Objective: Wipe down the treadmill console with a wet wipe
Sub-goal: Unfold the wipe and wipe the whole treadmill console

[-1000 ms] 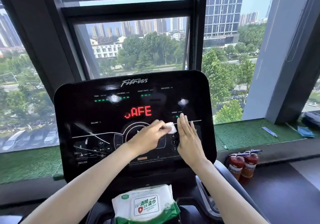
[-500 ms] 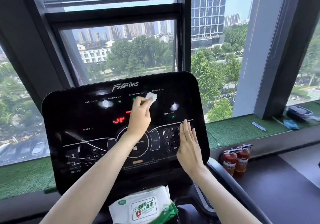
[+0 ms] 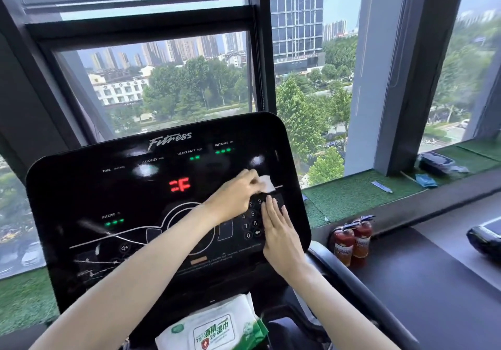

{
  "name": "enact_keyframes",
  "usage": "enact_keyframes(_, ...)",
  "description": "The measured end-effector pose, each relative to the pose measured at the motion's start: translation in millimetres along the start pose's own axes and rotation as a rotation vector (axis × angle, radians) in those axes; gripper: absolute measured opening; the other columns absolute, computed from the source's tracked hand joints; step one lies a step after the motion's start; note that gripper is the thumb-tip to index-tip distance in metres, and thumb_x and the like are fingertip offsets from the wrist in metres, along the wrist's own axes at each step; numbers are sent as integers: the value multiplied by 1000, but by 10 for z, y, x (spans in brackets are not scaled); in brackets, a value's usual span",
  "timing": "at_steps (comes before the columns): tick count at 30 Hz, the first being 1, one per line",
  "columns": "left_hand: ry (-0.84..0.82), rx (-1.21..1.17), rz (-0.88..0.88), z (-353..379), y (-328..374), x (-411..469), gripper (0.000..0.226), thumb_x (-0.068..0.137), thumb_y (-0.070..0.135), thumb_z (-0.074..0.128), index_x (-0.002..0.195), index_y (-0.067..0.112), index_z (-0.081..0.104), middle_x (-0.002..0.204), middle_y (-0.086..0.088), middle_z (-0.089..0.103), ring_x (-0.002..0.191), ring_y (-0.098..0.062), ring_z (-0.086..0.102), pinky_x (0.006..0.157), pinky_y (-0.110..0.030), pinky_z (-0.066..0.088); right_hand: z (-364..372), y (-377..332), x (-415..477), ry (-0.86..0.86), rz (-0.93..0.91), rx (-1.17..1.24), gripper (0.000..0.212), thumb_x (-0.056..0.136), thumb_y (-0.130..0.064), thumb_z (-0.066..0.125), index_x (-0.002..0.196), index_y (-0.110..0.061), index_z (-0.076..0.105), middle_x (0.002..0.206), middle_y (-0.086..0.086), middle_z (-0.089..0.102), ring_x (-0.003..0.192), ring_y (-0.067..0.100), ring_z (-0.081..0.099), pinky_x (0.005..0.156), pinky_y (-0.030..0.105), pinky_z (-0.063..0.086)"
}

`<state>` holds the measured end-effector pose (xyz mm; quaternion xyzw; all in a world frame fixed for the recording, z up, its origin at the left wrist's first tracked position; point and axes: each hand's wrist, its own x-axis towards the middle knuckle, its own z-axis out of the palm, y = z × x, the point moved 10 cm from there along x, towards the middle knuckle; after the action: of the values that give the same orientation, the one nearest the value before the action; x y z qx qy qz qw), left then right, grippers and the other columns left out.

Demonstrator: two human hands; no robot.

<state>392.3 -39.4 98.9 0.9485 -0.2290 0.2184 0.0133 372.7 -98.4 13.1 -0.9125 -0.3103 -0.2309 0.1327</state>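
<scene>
Tall windows with a city skyline and green trees fill the far side of what I am looking at, and the glossy black treadmill console (image 3: 89, 208) stands close in front of them. My left hand (image 3: 233, 196) reaches across to the right part of the panel, its fingers pinched shut on a small folded white wet wipe (image 3: 266, 183), which is pressed against the console surface just above the number keypad (image 3: 252, 222). My right hand (image 3: 280, 237) lies flat and open, fingers together, palm down on the right lower part of the console, covering the right edge of the keypad; its fingertips sit just below the wipe. Left of the wipe, red lit segments (image 3: 179, 184) glow mid-panel, and small green lights show under the labels along the top. Near me, below the console, rests a white and green soft pack of wet wipes (image 3: 214, 329). To the right, two red fire extinguishers (image 3: 352, 240) stand side by side against a ledge covered in green artificial turf (image 3: 349, 195), with a few small blue items lying farther right along it.
</scene>
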Motion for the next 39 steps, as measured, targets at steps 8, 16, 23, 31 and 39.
enact_keyframes(8,-54,-10,50,99,141,189,43,82,-12,49,116,11,60,103,-1,47,97,-16,42,81,-28,46,28,37,-5,-1,6,43,86,54,3,60,137,8,37,146,24,33,134,33,36,109,43,16)
enact_keyframes(16,63,-19,-83,5,22,228,47,83,-12,49,123,11,57,107,0,45,96,-10,38,87,-28,45,42,20,-14,-3,-21,25,88,54,-3,61,137,7,35,146,23,34,135,31,34,112,42,24)
enact_keyframes(23,275,-131,-311,-167,-345,244,39,87,-9,48,120,8,60,102,-3,46,93,-9,40,85,-19,40,-57,200,-138,19,5,77,86,56,5,52,140,5,32,149,19,30,138,26,29,112,38,9)
enact_keyframes(31,44,2,-68,135,57,76,48,78,-16,50,119,9,60,104,-4,49,94,-15,41,78,-32,50,227,203,-659,-81,3,-5,84,54,3,54,136,7,38,145,23,36,136,31,32,109,42,13)
enact_keyframes(39,-223,77,142,555,565,-163,49,75,-15,47,117,9,55,108,-4,47,98,-19,42,68,-25,44,356,134,-807,-144,65,23,81,46,-1,65,125,8,52,133,25,50,125,33,48,101,46,40)
